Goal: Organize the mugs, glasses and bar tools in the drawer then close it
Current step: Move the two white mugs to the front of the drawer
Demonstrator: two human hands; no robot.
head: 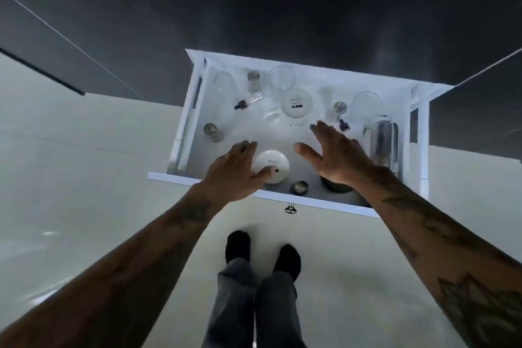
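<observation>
A white drawer [214,178] stands pulled out below a dark counter. Near its front lies an upturned white mug [275,162]; my left hand [234,169] rests against its left side, thumb across the mug, fingers spread. My right hand [336,157] hovers open over the drawer's middle right, holding nothing. A second white mug [296,103] lies in the middle. Clear glasses [282,77] stand at the back. A tall steel shaker [384,138] lies along the right side. Small metal jiggers [213,131] and dropper bottles [247,102] are scattered about.
A dark round object [336,186] sits partly hidden under my right wrist at the drawer's front. A metal cup [299,187] stands beside it. The drawer knob [290,208] sticks out at the front. My feet [262,251] stand on a pale floor below.
</observation>
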